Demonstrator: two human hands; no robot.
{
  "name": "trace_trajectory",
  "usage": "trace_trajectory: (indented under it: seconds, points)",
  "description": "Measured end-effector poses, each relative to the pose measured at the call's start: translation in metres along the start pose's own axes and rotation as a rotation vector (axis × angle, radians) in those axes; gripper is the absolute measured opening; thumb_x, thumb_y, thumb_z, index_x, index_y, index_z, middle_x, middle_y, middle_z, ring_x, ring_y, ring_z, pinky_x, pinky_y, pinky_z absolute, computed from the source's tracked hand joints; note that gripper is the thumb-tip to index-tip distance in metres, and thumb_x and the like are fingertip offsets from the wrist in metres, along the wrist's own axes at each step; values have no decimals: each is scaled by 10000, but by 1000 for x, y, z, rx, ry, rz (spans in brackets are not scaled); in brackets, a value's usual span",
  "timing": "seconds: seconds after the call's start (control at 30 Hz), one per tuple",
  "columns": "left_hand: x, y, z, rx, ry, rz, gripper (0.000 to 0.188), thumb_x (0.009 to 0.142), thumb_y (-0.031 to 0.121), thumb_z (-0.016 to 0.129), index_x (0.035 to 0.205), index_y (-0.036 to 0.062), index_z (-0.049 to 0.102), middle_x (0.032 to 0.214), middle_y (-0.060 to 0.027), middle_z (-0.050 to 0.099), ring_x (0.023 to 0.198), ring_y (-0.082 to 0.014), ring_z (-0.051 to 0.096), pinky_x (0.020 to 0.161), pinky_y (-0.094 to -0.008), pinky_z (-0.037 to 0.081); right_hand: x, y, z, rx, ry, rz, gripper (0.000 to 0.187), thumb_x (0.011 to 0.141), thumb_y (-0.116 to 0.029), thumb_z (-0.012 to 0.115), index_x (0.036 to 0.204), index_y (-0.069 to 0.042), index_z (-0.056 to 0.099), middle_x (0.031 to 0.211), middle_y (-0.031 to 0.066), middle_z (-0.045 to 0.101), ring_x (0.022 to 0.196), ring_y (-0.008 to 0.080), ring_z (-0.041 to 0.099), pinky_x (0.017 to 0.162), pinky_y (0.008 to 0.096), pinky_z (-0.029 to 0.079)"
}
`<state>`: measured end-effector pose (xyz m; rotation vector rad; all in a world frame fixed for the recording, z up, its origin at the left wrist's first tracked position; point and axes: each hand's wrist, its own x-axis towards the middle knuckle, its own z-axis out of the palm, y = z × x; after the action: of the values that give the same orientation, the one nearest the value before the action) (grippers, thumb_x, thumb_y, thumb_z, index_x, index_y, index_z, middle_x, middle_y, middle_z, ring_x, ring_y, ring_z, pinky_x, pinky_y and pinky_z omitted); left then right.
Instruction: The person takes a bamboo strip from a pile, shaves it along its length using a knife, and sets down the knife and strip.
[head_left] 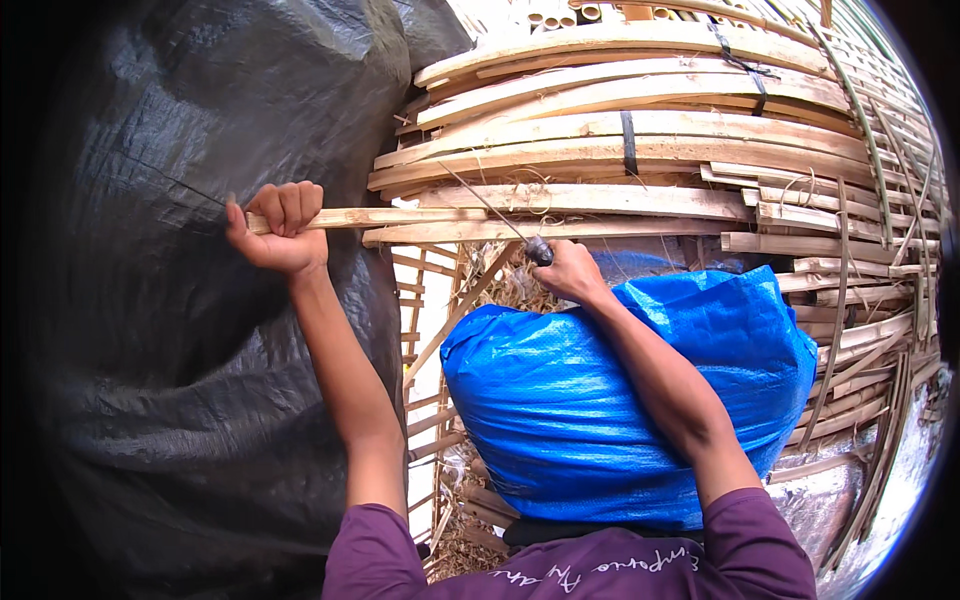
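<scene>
My left hand (280, 228) is closed around the near end of a long pale bamboo strip (400, 216) that runs off to the right. My right hand (566, 270) grips a dark-handled thin blade (500, 215), whose metal point slants up and left across the strips. The right forearm rests over a blue woven tarp bundle (560, 410) in front of my body. Both hands sit at the lower edge of a stack of split bamboo slats (620, 150).
A large black plastic sheet (170, 300) fills the left side. A bamboo lattice frame (425, 330) stands between the sheet and the blue bundle. More thin bamboo strips (860, 290) pile at the right, with black bands (628, 142) around some slats.
</scene>
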<state>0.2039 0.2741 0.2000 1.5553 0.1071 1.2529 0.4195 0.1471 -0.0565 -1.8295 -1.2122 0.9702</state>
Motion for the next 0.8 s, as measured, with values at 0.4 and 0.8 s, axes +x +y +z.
trace_trajectory:
  seconds: [0.4,0.8]
  points:
    - [30,26,14,-5,140,55,568,902,495,452,503,178,201,426,47,164,423,-85,101,457,-295,90,6,-2,-4,130,54,-21,292,711,-210,625,895,9,678,852,303,660,852,439,658,807,503,512]
    - [37,4,31,46,333,27,463,861,370,443,519,179,197,448,29,162,429,-92,123,451,-281,119,2,-5,1,59,8,-109,337,719,-258,638,848,52,664,824,314,653,827,426,666,782,486,519]
